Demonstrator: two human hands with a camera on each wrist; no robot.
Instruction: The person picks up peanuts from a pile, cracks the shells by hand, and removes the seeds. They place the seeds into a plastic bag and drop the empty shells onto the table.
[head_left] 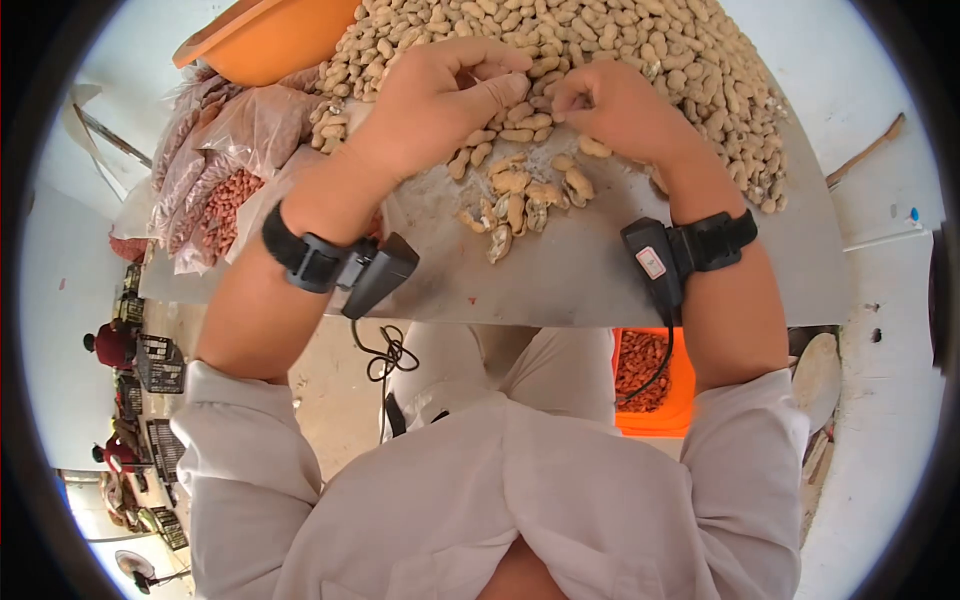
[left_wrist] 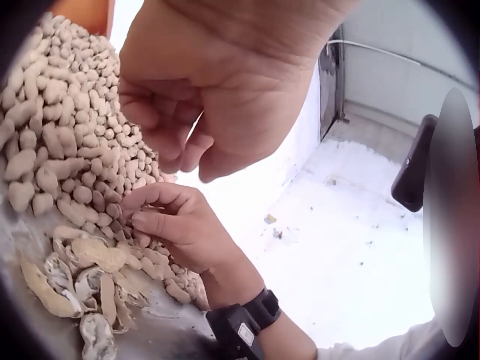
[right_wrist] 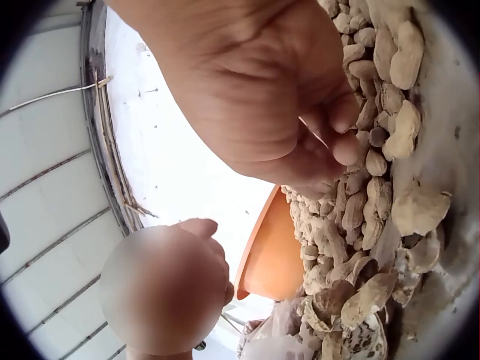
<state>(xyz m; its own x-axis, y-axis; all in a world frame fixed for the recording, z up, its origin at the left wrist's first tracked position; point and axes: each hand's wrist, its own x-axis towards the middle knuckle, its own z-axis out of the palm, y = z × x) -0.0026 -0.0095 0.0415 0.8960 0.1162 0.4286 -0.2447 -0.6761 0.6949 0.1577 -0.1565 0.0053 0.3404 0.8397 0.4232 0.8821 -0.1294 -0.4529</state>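
Observation:
A large heap of unshelled peanuts [head_left: 660, 40] covers the back of the grey metal table [head_left: 600, 280]. My left hand [head_left: 440, 100] hovers at the heap's front edge, fingers curled in and thumb tip near the index finger; I cannot tell what it holds. Just to its right, my right hand [head_left: 620, 110] bends its fingers over the nearest peanuts. In the left wrist view, that right hand [left_wrist: 176, 225] pinches a peanut between thumb and index finger. Broken peanut shells [head_left: 520, 200] lie in a small pile in front of both hands.
Plastic bags [head_left: 240, 130] of reddish shelled kernels [head_left: 230, 205] lie on the left, below an orange basin [head_left: 270, 40]. Beneath the table's front edge stands an orange container [head_left: 660, 420] of reddish kernels. Dark crates [head_left: 160, 365] and people are farther off at left.

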